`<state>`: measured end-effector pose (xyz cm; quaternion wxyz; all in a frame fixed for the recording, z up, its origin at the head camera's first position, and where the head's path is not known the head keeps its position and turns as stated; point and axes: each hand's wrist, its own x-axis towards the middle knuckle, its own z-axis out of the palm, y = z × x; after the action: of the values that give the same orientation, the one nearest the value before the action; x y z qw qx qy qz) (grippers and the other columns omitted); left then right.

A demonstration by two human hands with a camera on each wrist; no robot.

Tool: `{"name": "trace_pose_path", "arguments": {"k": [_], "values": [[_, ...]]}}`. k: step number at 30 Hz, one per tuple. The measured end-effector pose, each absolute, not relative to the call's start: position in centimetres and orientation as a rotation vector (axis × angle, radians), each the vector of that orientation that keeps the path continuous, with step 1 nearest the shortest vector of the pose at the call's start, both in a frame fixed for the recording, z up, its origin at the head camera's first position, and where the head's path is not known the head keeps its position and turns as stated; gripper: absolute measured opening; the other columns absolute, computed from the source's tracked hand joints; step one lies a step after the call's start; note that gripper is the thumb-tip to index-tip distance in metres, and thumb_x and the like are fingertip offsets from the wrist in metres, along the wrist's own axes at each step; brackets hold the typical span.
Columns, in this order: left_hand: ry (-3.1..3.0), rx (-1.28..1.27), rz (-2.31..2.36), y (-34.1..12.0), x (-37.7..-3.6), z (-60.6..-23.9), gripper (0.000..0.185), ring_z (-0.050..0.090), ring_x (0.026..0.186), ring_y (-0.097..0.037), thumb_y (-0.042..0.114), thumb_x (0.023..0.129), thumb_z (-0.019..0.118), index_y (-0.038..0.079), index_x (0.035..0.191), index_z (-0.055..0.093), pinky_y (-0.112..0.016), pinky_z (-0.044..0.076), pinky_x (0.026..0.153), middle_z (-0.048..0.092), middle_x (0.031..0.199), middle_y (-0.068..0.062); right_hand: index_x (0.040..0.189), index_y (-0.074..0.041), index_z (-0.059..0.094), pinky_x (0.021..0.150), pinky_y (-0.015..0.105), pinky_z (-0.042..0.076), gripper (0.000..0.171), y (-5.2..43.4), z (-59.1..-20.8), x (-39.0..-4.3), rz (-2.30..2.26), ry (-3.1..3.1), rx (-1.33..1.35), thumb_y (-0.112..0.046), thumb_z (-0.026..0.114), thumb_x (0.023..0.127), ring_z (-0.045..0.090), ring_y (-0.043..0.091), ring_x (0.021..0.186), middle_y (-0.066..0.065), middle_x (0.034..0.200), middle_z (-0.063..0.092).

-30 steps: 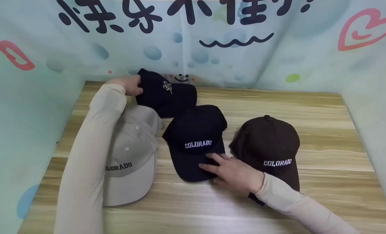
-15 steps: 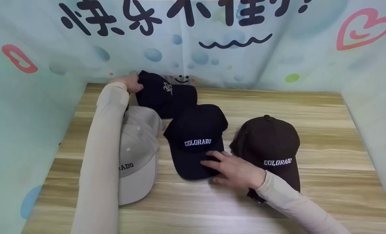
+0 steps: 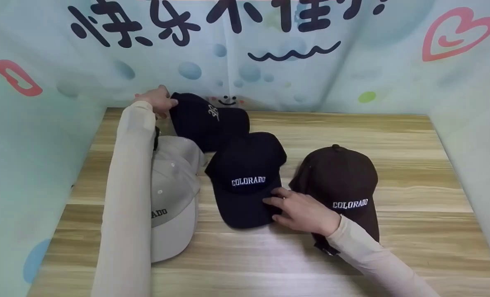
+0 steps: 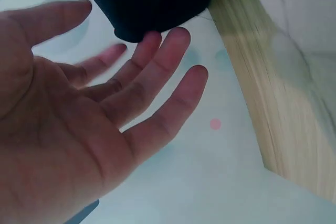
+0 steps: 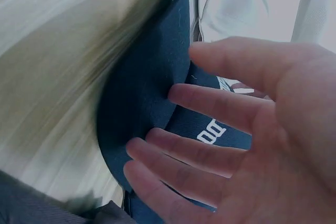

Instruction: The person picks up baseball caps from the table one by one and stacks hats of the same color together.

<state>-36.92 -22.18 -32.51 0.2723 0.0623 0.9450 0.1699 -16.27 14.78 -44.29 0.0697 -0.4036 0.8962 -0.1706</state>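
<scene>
At the back left in the head view, my left hand [image 3: 156,101] is beside the crown of a dark baseball cap [image 3: 193,117] with a light emblem. The left wrist view shows its fingers [image 4: 170,106] loosely spread, with the thumb apart and the dark cap [image 4: 152,1] just beyond the fingertips. A navy cap [image 3: 249,161] lettered COLORADO lies mid-table, brim toward me. My right hand [image 3: 307,212] is at the right edge of that brim. In the right wrist view its fingers [image 5: 184,150] extend loosely over the brim [image 5: 139,93]; whether all touch is unclear.
A grey COLORADO cap [image 3: 175,206] lies on the left, partly hidden by my left sleeve [image 3: 125,198]. On the right sits a brown COLORADO cap [image 3: 344,177], its brim partly behind my right forearm. Printed cloth walls [image 3: 294,90] border the wooden table [image 3: 414,165].
My left hand has let go of the back cap and drawn slightly left, its fingers spreading. My right hand has slid a little right along the navy brim. The caps hold their places.
</scene>
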Motion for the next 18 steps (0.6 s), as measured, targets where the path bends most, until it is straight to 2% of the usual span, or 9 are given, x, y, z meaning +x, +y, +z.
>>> {"name": "trace_pose_path", "arguments": {"k": [4, 6, 8, 11, 13, 15, 18], "values": [[2.557, 0.105, 0.471, -22.1, -37.1, -32.6, 0.047, 0.062, 0.102, -0.035, 0.033, 0.105, 0.033, -0.009, 0.111, 0.053, -0.069, 0.000, 0.104, 0.062, 0.060, 0.005, 0.125, -0.008, 0.064, 0.068, 0.040, 0.054, 0.039, 14.9, -44.5, -16.6, -0.539, 2.688, -1.223, -0.018, 0.069, 0.087, 0.064, 0.026, 0.084, 0.016, 0.122, 0.055], [2.557, 0.058, 0.520, -22.0, -37.2, -32.7, 0.046, 0.067, 0.092, -0.031, 0.034, 0.104, 0.035, -0.008, 0.107, 0.054, -0.068, -0.002, 0.105, 0.061, 0.058, 0.006, 0.125, -0.009, 0.064, 0.068, 0.040, 0.054, 0.040, 15.0, -44.6, -16.8, -0.547, 2.677, -1.220, -0.017, 0.070, 0.087, 0.063, 0.024, 0.083, 0.015, 0.122, 0.055], [2.551, 0.009, 0.591, -21.9, -37.3, -32.7, 0.042, 0.068, 0.078, -0.023, 0.033, 0.104, 0.039, -0.005, 0.103, 0.055, -0.064, 0.002, 0.107, 0.061, 0.060, 0.004, 0.126, -0.010, 0.064, 0.069, 0.038, 0.054, 0.041, 15.1, -44.7, -17.0, -0.557, 2.662, -1.210, -0.017, 0.071, 0.086, 0.062, 0.022, 0.083, 0.014, 0.122, 0.054], [2.532, -0.054, 0.715, -21.6, -37.4, -32.8, 0.034, 0.064, 0.068, -0.013, 0.032, 0.102, 0.044, -0.001, 0.103, 0.053, -0.052, 0.027, 0.108, 0.062, 0.074, 0.000, 0.125, -0.010, 0.065, 0.070, 0.037, 0.053, 0.042, 15.3, -44.6, -17.2, -0.571, 2.650, -1.204, -0.015, 0.073, 0.085, 0.061, 0.020, 0.081, 0.013, 0.121, 0.053], [2.508, -0.082, 0.780, -21.3, -37.4, -32.9, 0.034, 0.062, 0.069, -0.011, 0.030, 0.101, 0.046, -0.003, 0.110, 0.051, -0.044, 0.043, 0.096, 0.060, 0.089, -0.006, 0.125, -0.010, 0.065, 0.071, 0.037, 0.053, 0.043, 15.3, -44.6, -17.3, -0.566, 2.647, -1.205, -0.016, 0.073, 0.084, 0.061, 0.019, 0.080, 0.012, 0.120, 0.053], [2.481, -0.098, 0.832, -21.1, -37.3, -32.8, 0.041, 0.062, 0.077, -0.014, 0.028, 0.101, 0.046, -0.007, 0.123, 0.044, -0.040, 0.049, 0.089, 0.055, 0.106, -0.013, 0.125, -0.010, 0.065, 0.070, 0.036, 0.053, 0.043, 15.3, -44.6, -17.4, -0.557, 2.648, -1.219, -0.016, 0.074, 0.083, 0.060, 0.018, 0.080, 0.012, 0.119, 0.054], [2.484, -0.114, 0.857, -20.9, -37.3, -32.7, 0.049, 0.062, 0.083, -0.017, 0.025, 0.101, 0.046, -0.011, 0.133, 0.035, -0.042, 0.042, 0.099, 0.049, 0.117, -0.019, 0.125, -0.011, 0.066, 0.070, 0.036, 0.053, 0.044, 15.3, -44.6, -17.5, -0.542, 2.647, -1.225, -0.016, 0.075, 0.083, 0.060, 0.018, 0.080, 0.010, 0.117, 0.055]]}}
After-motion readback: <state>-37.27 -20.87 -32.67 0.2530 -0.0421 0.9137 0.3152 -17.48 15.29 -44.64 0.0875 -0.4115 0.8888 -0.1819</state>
